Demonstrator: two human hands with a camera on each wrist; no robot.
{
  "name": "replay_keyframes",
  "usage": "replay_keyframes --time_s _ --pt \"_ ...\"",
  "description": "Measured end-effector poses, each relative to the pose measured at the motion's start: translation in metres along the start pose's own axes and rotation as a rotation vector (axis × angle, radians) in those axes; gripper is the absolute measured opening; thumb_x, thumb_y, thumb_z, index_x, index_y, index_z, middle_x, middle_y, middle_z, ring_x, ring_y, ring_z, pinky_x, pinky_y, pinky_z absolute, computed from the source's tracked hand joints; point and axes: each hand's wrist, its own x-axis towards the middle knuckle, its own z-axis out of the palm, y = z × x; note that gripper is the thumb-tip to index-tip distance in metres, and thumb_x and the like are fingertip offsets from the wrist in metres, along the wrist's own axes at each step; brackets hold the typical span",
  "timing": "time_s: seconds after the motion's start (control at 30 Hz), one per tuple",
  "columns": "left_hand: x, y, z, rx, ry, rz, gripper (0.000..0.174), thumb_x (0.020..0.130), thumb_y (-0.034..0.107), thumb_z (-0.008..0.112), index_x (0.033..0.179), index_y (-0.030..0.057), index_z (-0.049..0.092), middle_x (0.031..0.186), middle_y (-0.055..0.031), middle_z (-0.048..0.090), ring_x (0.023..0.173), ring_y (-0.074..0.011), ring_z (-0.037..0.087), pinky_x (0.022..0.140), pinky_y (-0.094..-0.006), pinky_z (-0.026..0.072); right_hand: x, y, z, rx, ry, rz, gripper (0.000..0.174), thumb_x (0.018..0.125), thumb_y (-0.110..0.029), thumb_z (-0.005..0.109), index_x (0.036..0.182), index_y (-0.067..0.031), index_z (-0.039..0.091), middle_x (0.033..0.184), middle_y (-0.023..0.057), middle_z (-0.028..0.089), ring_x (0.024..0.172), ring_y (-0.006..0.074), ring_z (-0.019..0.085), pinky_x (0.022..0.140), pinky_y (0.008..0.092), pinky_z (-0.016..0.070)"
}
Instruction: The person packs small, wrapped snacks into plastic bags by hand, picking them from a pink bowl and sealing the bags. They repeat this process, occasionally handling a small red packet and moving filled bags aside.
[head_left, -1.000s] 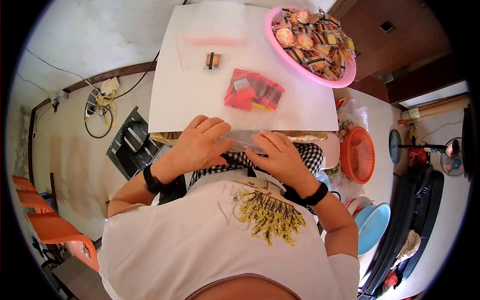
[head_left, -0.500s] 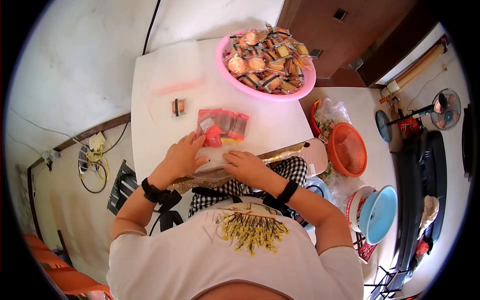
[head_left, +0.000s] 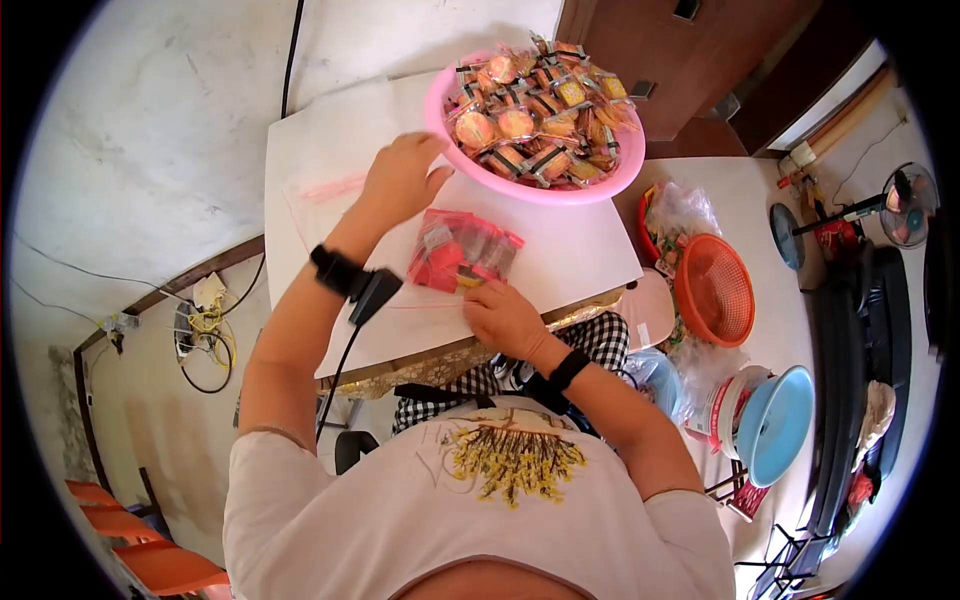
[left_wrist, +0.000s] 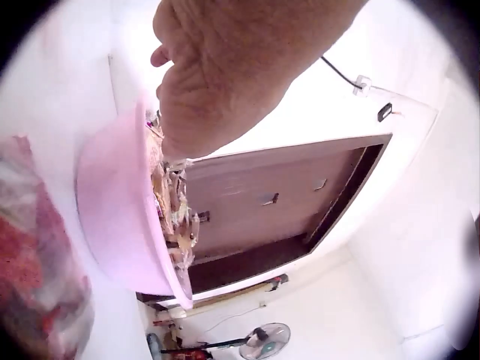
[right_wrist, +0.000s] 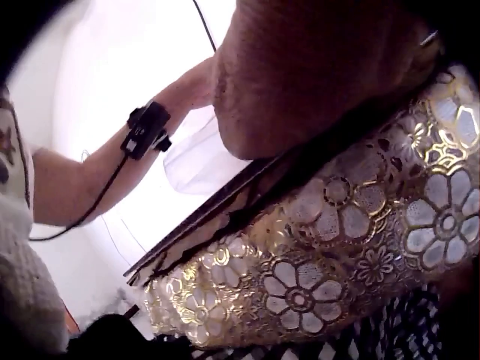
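Note:
My left hand (head_left: pixel 400 185) reaches over the white table to the near-left rim of the pink basin (head_left: pixel 435 112), fingers extended and nothing visible in them. The basin is heaped with sandwich biscuits (head_left: pixel 550 110) in clear wrappers. Near the table's front edge, my right hand (head_left: pixel 505 320) has its fingers curled at the edge of a clear plastic bag (right_wrist: pixel 199 161), which stands slightly raised in the right wrist view. Just beyond that hand lie red-and-clear packets (head_left: pixel 465 250). The right fingertips are hidden in the right wrist view.
Beneath the left forearm lies a clear sheet with a pink printed stripe (head_left: pixel 335 188). A gold flowered cloth (right_wrist: pixel 322 247) hangs from the front edge. To the right stand an orange-red mesh basket (head_left: pixel 715 290) and a light blue basin (head_left: pixel 775 425). A cable (head_left: pixel 340 380) trails from the left wrist.
My left hand has moved from the front edge up to the basin. The right hand has stayed near the front, its fingers now more curled. The single wrapped biscuit at left is no longer visible.

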Motion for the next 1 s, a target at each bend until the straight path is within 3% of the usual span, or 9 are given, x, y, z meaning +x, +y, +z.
replay_keyframes --time_s 0.1,0.2,0.3,0.4,0.5,0.6,0.7,0.8,1.0 --pt "0.043 -0.013 0.025 0.037 0.046 -0.017 0.05 0.08 0.02 0.064 0.126 0.0064 0.051 0.114 -0.0186 0.061 0.108 -0.0384 0.055 0.089 -0.044 0.0467 -0.001 0.0 0.002 -0.018 0.024 0.006 0.011 0.071 -0.006 0.062 0.076 -0.0062 0.053 0.089 0.0073 0.055 0.086 0.0271 0.054 0.075 0.037 0.0474" --pt "0.072 -0.018 0.047 0.167 -0.067 -0.112 0.064 0.076 0.019 0.066 0.135 0.0092 0.042 0.117 -0.017 0.06 0.111 -0.0352 0.056 0.09 -0.0437 0.0465 -0.005 -0.001 0.003 -0.03 -0.033 0.046 0.009 0.073 -0.007 0.062 0.079 -0.0062 0.056 0.092 0.0071 0.057 0.088 0.027 0.054 0.079 0.0363 0.0474" --pt "0.088 -0.012 0.044 0.1 -0.322 -0.26 0.071 0.075 0.019 0.066 0.139 0.0118 0.035 0.117 -0.0148 0.061 0.111 -0.0324 0.058 0.089 -0.0426 0.0471 -0.005 0.0 0.002 -0.044 -0.056 0.052 0.007 0.074 -0.007 0.061 0.08 -0.0064 0.057 0.093 0.0067 0.058 0.088 0.0266 0.055 0.08 0.0354 0.0473" --pt "0.085 -0.021 0.047 -0.005 -0.234 -0.243 0.056 0.075 0.02 0.068 0.127 0.0098 0.051 0.108 -0.0126 0.066 0.096 -0.0323 0.062 0.081 -0.0408 0.0485 -0.006 0.001 0.001 -0.074 -0.081 0.065 0.007 0.074 -0.008 0.061 0.08 -0.0063 0.057 0.094 0.0073 0.058 0.089 0.0271 0.055 0.081 0.0361 0.0472" --pt "0.084 -0.032 0.031 -0.056 -0.359 -0.142 0.032 0.077 0.022 0.069 0.105 0.006 0.064 0.085 -0.0084 0.067 0.076 -0.0262 0.063 0.067 -0.0367 0.0472 -0.01 0.007 0.007 -0.125 -0.075 0.047 0.008 0.075 -0.008 0.061 0.081 -0.0057 0.058 0.096 0.009 0.059 0.09 0.0284 0.055 0.082 0.0376 0.0471" --pt "0.056 -0.025 0.001 -0.379 -0.212 -0.235 0.02 0.081 0.023 0.069 0.083 0.0026 0.066 0.069 -0.0008 0.059 0.063 -0.013 0.055 0.058 -0.0312 0.0425 -0.011 0.006 0.008 -0.034 -0.089 0.098 0.013 0.075 -0.008 0.064 0.086 -0.0041 0.059 0.098 0.0117 0.059 0.092 0.0307 0.056 0.084 0.0397 0.047" --pt "0.01 -0.005 -0.035 -0.445 -0.115 -0.332 0.017 0.085 0.019 0.067 0.086 0.0017 0.064 0.066 0.0035 0.052 0.062 -0.0049 0.05 0.055 -0.025 0.0398 -0.008 0.004 0.007 0.019 -0.01 0.047 0.015 0.073 -0.007 0.064 0.086 -0.0035 0.057 0.095 0.0122 0.057 0.091 0.0313 0.055 0.082 0.0394 0.0469" --pt "-0.05 0.012 -0.059 -0.631 -0.101 -0.555 0.023 0.083 0.024 0.069 0.086 0.0021 0.062 0.064 0.0008 0.053 0.059 -0.0061 0.047 0.053 -0.0237 0.0396 -0.005 0.002 0.001 0.047 -0.031 0.068 0.018 0.072 -0.009 0.066 0.086 -0.0031 0.056 0.095 0.0125 0.057 0.091 0.0319 0.054 0.081 0.0399 0.0469" --pt "-0.16 0.082 -0.093 -0.864 0.012 -0.664 0.006 0.085 0.003 0.064 0.091 0.0025 0.063 0.074 0.0025 0.057 0.061 -0.004 0.049 0.054 -0.0202 0.0402 0.0 -0.029 -0.02 0.068 -0.004 0.128 0.029 0.075 -0.016 0.071 0.097 -0.0018 0.06 0.099 0.0128 0.059 0.096 0.0328 0.055 0.082 0.04 0.0476"
